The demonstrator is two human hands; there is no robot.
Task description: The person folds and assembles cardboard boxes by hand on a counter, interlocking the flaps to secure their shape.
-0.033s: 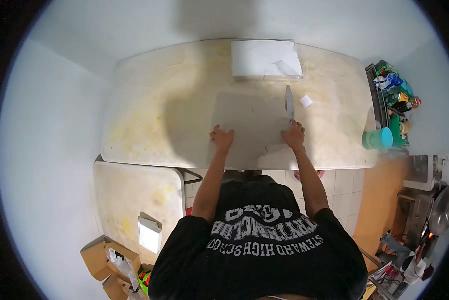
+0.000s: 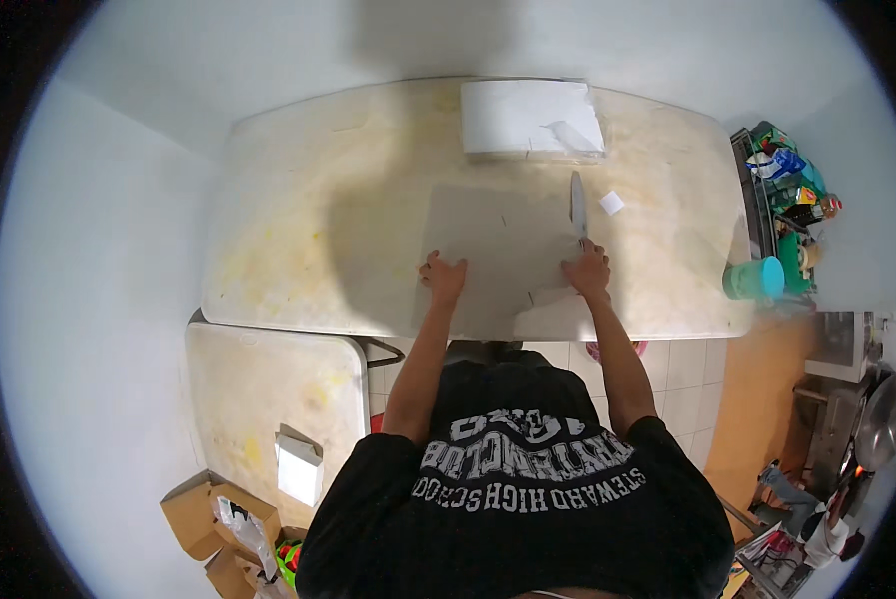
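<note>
A pale grey flat sheet (image 2: 498, 260), with a few short dark marks on it, appears to lie on the white table in shadow. My left hand (image 2: 445, 277) rests at its left side, thumb and fingers apart. On the right side my right hand (image 2: 589, 270) lies with its thumb spread away from its fingers. A knife (image 2: 578, 205) points away from me just beyond the right fingertips; its handle is hidden by that hand, and I cannot tell whether the fingers touch it. Right of the blade is a small white square piece (image 2: 610, 203).
A white flat box (image 2: 528, 115) in clear wrap stands at the table's far edge. On the right are a teal cup (image 2: 754, 278) and a rack of packets (image 2: 782, 180). A second table (image 2: 268, 379) at lower left bears a small white box (image 2: 299, 469), with cardboard boxes (image 2: 193, 519) beside it.
</note>
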